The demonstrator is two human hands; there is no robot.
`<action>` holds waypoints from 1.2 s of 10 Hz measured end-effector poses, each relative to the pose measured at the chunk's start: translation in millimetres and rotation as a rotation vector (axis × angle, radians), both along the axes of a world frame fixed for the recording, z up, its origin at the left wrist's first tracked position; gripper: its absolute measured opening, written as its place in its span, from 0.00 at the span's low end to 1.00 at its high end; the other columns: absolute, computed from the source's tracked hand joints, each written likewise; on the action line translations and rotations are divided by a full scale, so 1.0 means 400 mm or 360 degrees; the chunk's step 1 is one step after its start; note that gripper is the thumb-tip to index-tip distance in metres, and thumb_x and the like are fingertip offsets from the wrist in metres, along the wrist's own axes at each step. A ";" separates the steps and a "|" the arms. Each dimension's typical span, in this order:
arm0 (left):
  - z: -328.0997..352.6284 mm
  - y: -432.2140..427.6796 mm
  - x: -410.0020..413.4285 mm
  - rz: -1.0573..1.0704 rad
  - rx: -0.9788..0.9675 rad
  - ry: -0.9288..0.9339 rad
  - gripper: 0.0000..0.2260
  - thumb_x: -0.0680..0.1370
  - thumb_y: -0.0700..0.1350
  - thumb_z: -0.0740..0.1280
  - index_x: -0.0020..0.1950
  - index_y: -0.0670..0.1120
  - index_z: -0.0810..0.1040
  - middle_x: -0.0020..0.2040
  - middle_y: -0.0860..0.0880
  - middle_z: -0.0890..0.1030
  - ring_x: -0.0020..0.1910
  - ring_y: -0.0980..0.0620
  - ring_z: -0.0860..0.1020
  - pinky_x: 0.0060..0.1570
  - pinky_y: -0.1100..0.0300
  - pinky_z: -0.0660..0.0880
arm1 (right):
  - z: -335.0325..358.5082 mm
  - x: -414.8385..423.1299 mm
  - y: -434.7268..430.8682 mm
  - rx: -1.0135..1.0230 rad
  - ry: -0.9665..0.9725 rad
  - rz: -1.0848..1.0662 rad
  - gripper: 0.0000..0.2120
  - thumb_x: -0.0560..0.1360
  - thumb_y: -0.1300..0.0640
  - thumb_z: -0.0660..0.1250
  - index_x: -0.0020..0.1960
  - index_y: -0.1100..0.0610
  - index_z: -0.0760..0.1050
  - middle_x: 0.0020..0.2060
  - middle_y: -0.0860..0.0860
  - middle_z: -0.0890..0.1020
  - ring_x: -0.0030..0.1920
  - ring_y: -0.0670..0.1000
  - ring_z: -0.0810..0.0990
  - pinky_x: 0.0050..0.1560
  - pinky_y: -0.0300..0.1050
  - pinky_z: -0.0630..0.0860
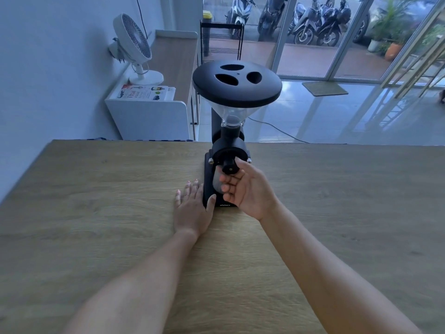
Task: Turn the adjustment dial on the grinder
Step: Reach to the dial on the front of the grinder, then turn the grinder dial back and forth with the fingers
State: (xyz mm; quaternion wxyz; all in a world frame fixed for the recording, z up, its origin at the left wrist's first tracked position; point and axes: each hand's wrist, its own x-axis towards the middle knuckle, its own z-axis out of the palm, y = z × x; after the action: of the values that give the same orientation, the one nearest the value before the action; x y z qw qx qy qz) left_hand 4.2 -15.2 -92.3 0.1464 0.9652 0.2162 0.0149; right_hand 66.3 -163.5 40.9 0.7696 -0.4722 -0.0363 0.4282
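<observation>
A black coffee grinder (228,145) stands near the far edge of a wooden table (96,213). It carries a clear funnel hopper with a black lid (237,83). On its front face sits a small black adjustment dial (230,165). My right hand (245,189) is raised, palm up, with thumb and fingertips pinched around the dial. My left hand (192,208) lies flat on the table against the left side of the grinder's base, fingers spread, thumb touching the base.
Beyond the table's far edge stands a white cabinet (149,114) with a desk fan (134,49) and a leaflet on top. A cable runs across the shiny floor. Glass doors at the back show parked motorbikes (313,20).
</observation>
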 end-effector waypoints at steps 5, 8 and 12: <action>0.004 -0.007 -0.001 0.0016 0.0014 -0.0010 0.32 0.79 0.64 0.39 0.80 0.49 0.52 0.81 0.52 0.51 0.79 0.53 0.45 0.77 0.48 0.42 | -0.004 -0.005 -0.001 0.0094 0.0056 -0.0062 0.15 0.78 0.46 0.66 0.46 0.58 0.83 0.32 0.49 0.76 0.29 0.46 0.72 0.30 0.39 0.69; 0.003 -0.007 -0.001 0.0025 -0.0009 -0.0022 0.33 0.79 0.65 0.39 0.80 0.49 0.52 0.81 0.53 0.51 0.79 0.54 0.45 0.77 0.49 0.42 | -0.013 0.009 -0.003 0.0096 0.0092 -0.0043 0.16 0.75 0.46 0.70 0.51 0.60 0.78 0.28 0.46 0.68 0.24 0.43 0.66 0.24 0.36 0.62; 0.006 -0.008 -0.001 0.0022 -0.0021 -0.0029 0.32 0.80 0.64 0.41 0.80 0.49 0.51 0.81 0.52 0.51 0.79 0.53 0.45 0.77 0.49 0.42 | -0.014 0.014 -0.007 0.0069 0.0088 -0.0042 0.22 0.75 0.47 0.71 0.60 0.60 0.72 0.26 0.46 0.67 0.22 0.42 0.63 0.20 0.36 0.60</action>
State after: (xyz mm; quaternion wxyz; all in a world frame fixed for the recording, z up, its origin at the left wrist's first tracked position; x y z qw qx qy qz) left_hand 3.9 -18.3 -89.9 0.1546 0.9625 0.2215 0.0234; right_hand 72.0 -166.2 35.3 0.7860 -0.4437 -0.0181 0.4301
